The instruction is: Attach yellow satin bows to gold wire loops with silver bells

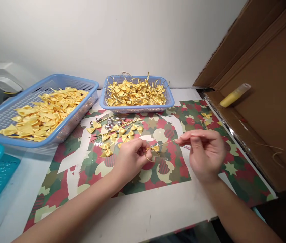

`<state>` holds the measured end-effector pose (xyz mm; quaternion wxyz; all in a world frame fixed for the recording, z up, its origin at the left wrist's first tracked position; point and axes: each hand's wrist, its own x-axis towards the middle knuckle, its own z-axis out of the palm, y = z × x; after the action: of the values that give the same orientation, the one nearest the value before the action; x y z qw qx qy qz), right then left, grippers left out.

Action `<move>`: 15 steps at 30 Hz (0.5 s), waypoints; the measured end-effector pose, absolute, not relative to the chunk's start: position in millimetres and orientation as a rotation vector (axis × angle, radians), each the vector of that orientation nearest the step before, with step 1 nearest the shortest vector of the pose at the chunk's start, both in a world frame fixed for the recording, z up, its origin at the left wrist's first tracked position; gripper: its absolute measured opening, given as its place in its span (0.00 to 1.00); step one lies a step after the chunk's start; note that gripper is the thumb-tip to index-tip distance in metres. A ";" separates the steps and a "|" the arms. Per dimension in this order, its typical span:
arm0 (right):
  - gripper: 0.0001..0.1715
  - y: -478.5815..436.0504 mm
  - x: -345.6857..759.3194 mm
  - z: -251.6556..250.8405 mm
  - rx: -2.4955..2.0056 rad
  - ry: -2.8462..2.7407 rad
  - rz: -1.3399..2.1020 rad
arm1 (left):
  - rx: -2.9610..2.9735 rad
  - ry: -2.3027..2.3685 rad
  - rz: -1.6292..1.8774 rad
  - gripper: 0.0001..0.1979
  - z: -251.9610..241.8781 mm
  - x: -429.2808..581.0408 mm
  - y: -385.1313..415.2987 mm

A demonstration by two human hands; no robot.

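Between the fingertips of my left hand (134, 153) is a small yellow satin bow (155, 148) with a loop of gold cord hanging from it. My right hand (203, 152) pinches the far end of a thin gold cord (167, 143), which runs taut from the bow. Just beyond my left hand, several loose yellow bows (106, 150) lie among straight gold cords. Several shiny silver bells or beads (109, 121) are gathered beside them. Part of the held bow is hidden by my left fingers.
A blue basket (102, 108) of corded bows stands at the back. A larger blue basket (57, 137) of plain bows is on the left, near a teal basket (0, 182). Camouflage-patterned paper (175, 162) covers the table. At right, a cardboard wall (266, 67) holds a yellow tube (234, 96).
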<state>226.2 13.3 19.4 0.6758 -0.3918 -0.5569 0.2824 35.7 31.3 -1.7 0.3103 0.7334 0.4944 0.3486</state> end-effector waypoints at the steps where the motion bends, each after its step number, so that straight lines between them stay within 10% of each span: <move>1: 0.06 14.0 227.8 21.3 -0.863 -1.232 0.635 | 1.930 1.302 0.913 0.07 -2.1 35.9 31.3; 15: 0.03 13.8 231.1 25.0 -0.872 -1.350 0.692 | 1.922 1.319 0.862 0.06 -2.2 36.0 32.1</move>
<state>231.1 13.8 25.0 0.6411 -0.3827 -0.5921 0.3034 36.0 32.1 -2.2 0.3224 0.7320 0.5023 0.3285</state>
